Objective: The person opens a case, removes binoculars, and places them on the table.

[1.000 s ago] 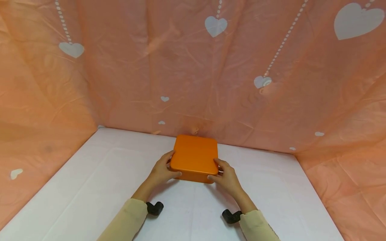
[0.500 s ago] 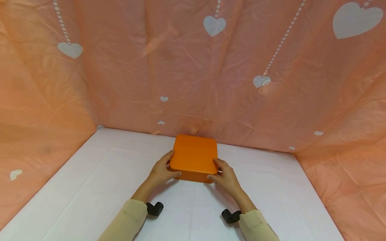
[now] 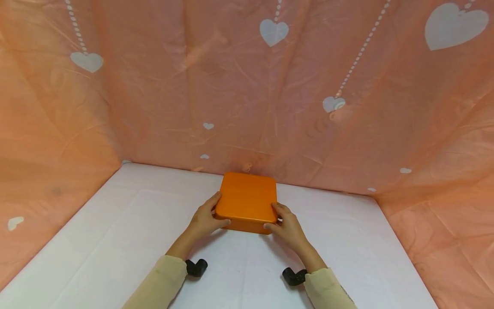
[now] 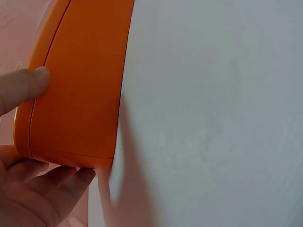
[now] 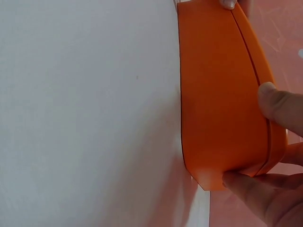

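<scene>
A square orange box (image 3: 248, 197) with rounded corners sits on the white tabletop near its back edge. A thin seam below the top, plain in both wrist views, marks off its lid (image 4: 41, 52). My left hand (image 3: 203, 219) grips the near left corner, thumb on the front side at the seam and fingers along the left side. At the near right corner my right hand (image 3: 289, 226) holds the box the same way, its thumb (image 5: 270, 101) on the front by the seam. What the box contains is hidden.
White cloth (image 3: 247, 270) covers the table. Orange-pink fabric with white hearts (image 3: 274, 32) hangs behind it and along both sides, close to the box's back edge. A black angled piece sits at each wrist, by the left (image 3: 197, 268) and right cuffs.
</scene>
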Action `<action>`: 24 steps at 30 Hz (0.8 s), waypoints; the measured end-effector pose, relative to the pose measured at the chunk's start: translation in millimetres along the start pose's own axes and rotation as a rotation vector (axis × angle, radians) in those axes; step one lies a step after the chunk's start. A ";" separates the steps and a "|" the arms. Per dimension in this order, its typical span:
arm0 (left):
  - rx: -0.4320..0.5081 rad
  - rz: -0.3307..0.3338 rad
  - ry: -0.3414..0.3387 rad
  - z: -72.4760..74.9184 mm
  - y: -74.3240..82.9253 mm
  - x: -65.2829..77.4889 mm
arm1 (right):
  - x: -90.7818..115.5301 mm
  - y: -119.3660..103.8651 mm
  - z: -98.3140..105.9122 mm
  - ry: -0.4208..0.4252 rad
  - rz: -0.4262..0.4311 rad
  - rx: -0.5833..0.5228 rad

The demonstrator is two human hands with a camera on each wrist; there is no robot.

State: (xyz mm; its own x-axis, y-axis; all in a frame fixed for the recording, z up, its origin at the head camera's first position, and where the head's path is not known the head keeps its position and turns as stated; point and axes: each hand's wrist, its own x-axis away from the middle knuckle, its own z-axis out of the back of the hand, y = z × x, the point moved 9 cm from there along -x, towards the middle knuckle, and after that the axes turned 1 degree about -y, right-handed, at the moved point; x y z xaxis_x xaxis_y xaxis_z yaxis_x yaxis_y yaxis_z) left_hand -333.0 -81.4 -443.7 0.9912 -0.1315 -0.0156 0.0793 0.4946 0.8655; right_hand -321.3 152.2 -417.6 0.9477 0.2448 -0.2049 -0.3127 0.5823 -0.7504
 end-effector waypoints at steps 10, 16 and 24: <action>-0.004 -0.007 -0.002 0.1 2.8 -0.6 | 0.5 -0.1 -0.2 -0.017 -0.009 -0.002; 0.003 0.000 0.000 0.7 3.0 -0.2 | 0.4 0.3 -0.9 -0.019 -0.010 0.012; 0.011 0.009 -0.001 0.3 3.2 0.8 | 1.3 -0.8 -1.3 -0.011 -0.008 0.020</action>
State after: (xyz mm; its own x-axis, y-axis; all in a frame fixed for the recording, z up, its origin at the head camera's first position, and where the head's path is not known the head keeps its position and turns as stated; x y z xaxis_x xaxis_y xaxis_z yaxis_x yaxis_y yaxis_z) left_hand -331.9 -80.1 -440.8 0.9917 -0.1281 -0.0078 0.0697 0.4867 0.8708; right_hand -319.8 151.0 -418.1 0.9495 0.2481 -0.1919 -0.3061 0.5995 -0.7395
